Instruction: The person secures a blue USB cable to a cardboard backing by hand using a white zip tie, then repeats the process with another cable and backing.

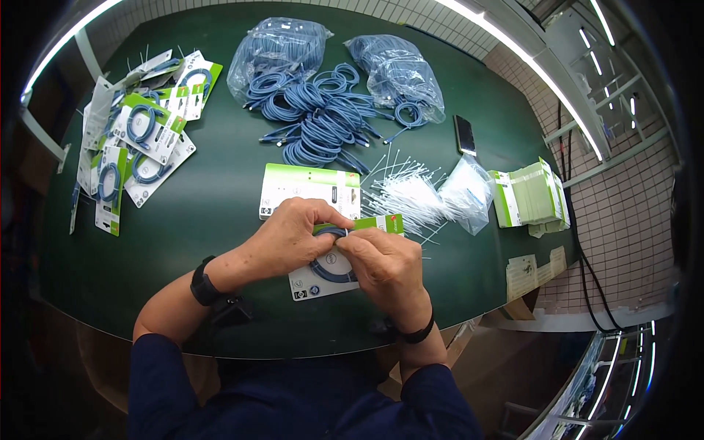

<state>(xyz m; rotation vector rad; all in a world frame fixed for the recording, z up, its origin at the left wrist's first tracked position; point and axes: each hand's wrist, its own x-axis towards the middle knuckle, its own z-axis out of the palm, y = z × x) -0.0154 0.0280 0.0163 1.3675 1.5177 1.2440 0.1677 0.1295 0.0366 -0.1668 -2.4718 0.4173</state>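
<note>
A coiled blue cable (335, 277) lies against a green-and-white backing card (306, 291) near the table's front edge. My left hand (297, 233) closes on the top left of the coil, its thumb and forefinger on the cable. From the other side, my right hand (386, 269) is pinched at the coil's top, where a bit of white cable tie (346, 232) shows between the two hands. The fingers hide most of the tie and the coil's right side. Just beyond my left hand lies a stack of blank-faced backing cards (297, 183).
Loose white cable ties (407, 194) spread beside a clear bag (469, 192). Farther back are loose coiled cables (315, 117) and two bags of cables (282, 48). Carded cables (139, 128) pile at left; card stacks (532, 194) and a phone (464, 136) lie at right.
</note>
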